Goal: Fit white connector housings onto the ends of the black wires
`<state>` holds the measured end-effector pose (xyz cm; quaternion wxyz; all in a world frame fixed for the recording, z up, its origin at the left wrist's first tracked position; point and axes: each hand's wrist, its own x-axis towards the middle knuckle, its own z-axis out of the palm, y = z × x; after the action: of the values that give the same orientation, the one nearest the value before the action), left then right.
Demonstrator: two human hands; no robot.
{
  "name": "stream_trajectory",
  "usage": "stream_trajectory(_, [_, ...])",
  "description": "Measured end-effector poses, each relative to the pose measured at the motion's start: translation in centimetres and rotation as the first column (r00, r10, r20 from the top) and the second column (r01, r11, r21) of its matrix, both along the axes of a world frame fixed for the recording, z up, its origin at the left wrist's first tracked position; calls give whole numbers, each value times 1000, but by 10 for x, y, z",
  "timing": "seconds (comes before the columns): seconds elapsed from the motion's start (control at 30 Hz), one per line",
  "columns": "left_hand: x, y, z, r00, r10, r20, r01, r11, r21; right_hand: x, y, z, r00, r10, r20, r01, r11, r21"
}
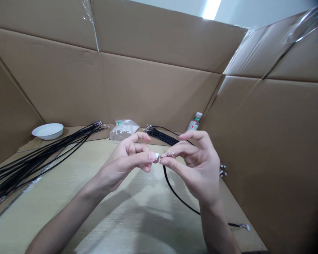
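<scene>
Between the thumb and fingers of my left hand [131, 157] is a small white connector [157, 155]. My right hand [197, 160] pinches the thin wires [159, 159] at the end of a black cable, close beside that connector. The fingertips of both hands nearly meet above the table. From under my right hand the black cable [176, 190] curves down and passes beneath my right wrist. Its far end carries a white plug [245, 227] lying on the table at the right. Whether a wire sits inside the held connector is too small to tell.
At the left lies a bundle of black cables [50, 151], near a white bowl [47, 131]. A clear plastic bag [123, 130] of small white pieces sits at the back, beside another cable bundle [161, 135]. A bottle [195, 121] stands back right. Cardboard walls [159, 88] enclose the table [116, 225].
</scene>
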<state>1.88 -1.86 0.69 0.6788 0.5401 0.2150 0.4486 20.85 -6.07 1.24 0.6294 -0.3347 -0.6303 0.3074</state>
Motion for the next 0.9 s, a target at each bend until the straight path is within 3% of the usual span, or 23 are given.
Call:
stream_trajectory(0.13, [-3, -1, 0, 984, 178, -26, -168, 960, 223, 5, 8, 4, 986, 128, -105, -145, 974, -172])
stream_trajectory(0.33, [0, -6, 3, 909, 413, -60, -356, 842, 406, 0, 13, 0, 967, 168, -193, -207, 956, -206])
stream_trajectory(0.53, [5, -4, 4, 905, 417, -82, -360, 855, 373, -3, 11, -2, 985, 106, -132, -114, 992, -49])
stream_trajectory(0.63, [6, -3, 2, 902, 425, -76, -358, 833, 421, -4, 10, -2, 991, 75, -113, -78, 997, -24])
stream_trajectory(0.7, [6, -2, -1, 875, 477, -80, -380, 781, 495, -4, 10, -3, 991, 86, -98, -93, 993, -66])
stream_trajectory(0.77, [7, -1, -5, 829, 554, -79, -407, 694, 594, -4, 12, -4, 990, 116, -77, -127, 979, -158])
stream_trajectory(0.9, [8, 4, -11, 758, 650, -51, -420, 546, 725, -3, 18, -3, 982, 188, -23, -184, 918, -351])
